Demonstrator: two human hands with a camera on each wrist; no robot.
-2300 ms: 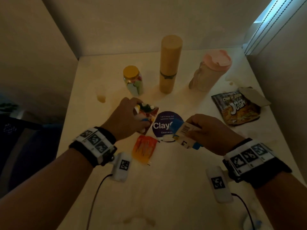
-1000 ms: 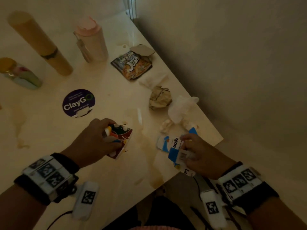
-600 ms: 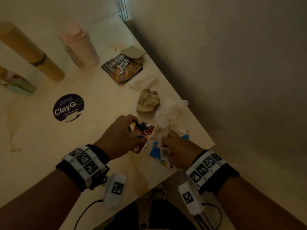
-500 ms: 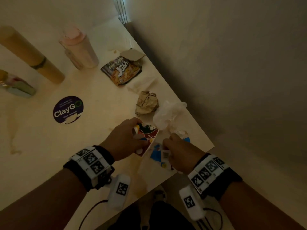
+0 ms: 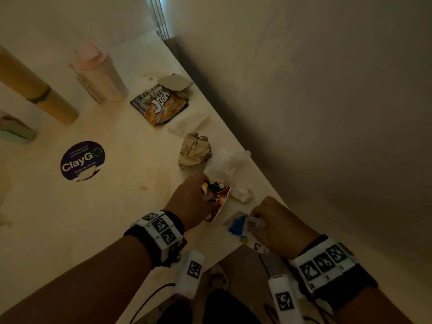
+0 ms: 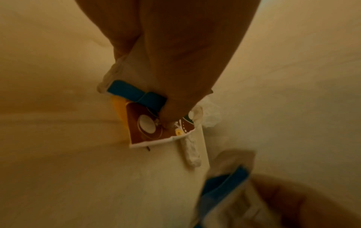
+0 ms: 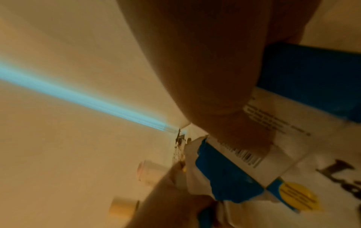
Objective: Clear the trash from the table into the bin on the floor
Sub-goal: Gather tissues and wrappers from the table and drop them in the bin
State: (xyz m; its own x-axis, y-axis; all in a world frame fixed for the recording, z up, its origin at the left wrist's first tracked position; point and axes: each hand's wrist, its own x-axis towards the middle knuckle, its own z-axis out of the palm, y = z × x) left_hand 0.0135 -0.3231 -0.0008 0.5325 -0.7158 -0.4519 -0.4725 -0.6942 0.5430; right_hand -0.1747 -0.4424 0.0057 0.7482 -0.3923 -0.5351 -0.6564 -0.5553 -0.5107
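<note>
Fingers of the left hand (image 5: 191, 202) curl round a red-brown wrapper (image 5: 216, 195) near the desk (image 5: 93, 218) corner. Beside it, the right hand (image 5: 278, 228) grips a blue-and-white carton (image 5: 240, 226) at the desk edge. Crumpled paper (image 5: 195, 150) and white tissue (image 5: 229, 163) lie just beyond.

At your ten o'clock stands a tan cylinder (image 5: 39, 94); at eleven, a pink-lidded shaker bottle (image 5: 99, 77). A purple ClayGo sticker (image 5: 81, 160) lies at nine, a jar (image 5: 16, 132) beyond it.
</note>
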